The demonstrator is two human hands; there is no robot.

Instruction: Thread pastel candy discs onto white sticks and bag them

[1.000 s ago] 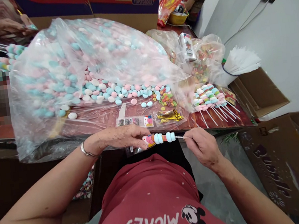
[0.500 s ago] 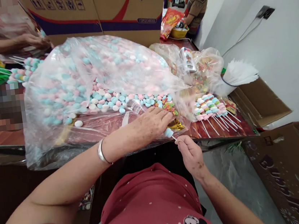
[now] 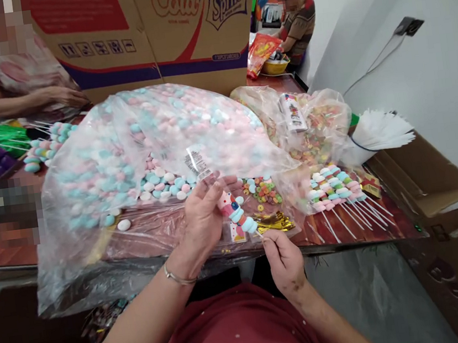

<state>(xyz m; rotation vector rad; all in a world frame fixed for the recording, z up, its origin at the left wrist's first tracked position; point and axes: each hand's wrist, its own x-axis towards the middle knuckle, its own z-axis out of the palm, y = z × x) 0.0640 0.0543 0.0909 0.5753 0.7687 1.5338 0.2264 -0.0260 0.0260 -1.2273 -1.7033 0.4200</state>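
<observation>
My left hand (image 3: 205, 219) is closed on a printed clear plastic wrapper (image 3: 197, 163), which stretches past the fingers toward the big bag. A marshmallow skewer (image 3: 249, 224) in blue, white and orange lies slanted, its upper part in the wrapper. My right hand (image 3: 284, 259) pinches the white stick below the lowest marshmallow. Beneath and beside the skewer are a small printed card (image 3: 237, 231) and a bunch of gold twist ties (image 3: 276, 222). Several coloured ring-shaped pieces (image 3: 268, 194) lie just beyond. Behind my hands spreads a large clear bag of pastel marshmallows (image 3: 189, 115).
Finished-looking skewers (image 3: 335, 186) lie in a pile at right, near a container of white sticks (image 3: 382, 129) and a bag of coloured rings (image 3: 312, 139). A tall cardboard box (image 3: 192, 48) stands behind. Two other people work at the left and far right.
My left hand has turned from palm down to thumb up, uncovering the wrapper and the skewer's marshmallows. My right hand still pinches the stick. The camera view has tilted up somewhat.
</observation>
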